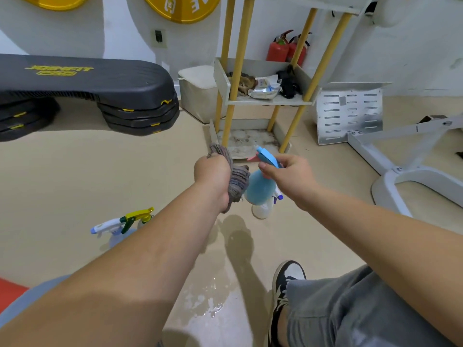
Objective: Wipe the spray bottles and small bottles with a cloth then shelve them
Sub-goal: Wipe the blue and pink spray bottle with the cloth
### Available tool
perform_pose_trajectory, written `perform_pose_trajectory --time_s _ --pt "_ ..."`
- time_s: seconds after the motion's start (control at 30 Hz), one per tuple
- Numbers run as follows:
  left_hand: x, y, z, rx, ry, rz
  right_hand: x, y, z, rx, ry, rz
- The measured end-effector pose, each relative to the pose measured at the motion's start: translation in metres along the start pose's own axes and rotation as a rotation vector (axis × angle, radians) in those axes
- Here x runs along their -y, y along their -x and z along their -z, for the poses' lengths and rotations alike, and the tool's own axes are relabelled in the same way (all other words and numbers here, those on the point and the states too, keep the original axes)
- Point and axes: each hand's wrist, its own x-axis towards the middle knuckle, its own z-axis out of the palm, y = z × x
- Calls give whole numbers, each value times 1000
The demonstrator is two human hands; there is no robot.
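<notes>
Foreground: grey shorts and a black-and-white sneaker at the lower right of the frame; a wet patch shines on the beige floor just left of the shoe.
Floor bottles: left of centre, two spray bottles stand close together — one with a white-and-blue trigger, one with a yellow-and-green trigger.
Left hand: the left hand at centre frame, fingers closed around a bunched grey striped cloth, which presses against the side of the blue bottle.
Right hand: the right hand just right of centre, fingers gripping the neck of the blue spray bottle under its blue trigger head, holding it above the floor.
Behind the blue bottle: a white spray bottle stands on the floor, largely hidden — only its base and part of its nozzle show.
Shelf: a rack with yellow posts beyond the hands, upper centre; its bottom tray is stained, its middle tray holds rags and a crumpled packet.
Far left: stacked black aerobic steps.
Far right: a white metal frame and a slotted metal panel.
Back wall: two red fire extinguishers behind the rack.
</notes>
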Motion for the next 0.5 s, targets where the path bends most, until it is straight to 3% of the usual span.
perform_pose_trajectory --time_s 0.17,0.5 --pt "33 -12 2 72 -209 73 -25 -11 2 156 353 -7" --pt "68 -32 -9 99 -399 117 -141 -35 -37 150 221 -324"
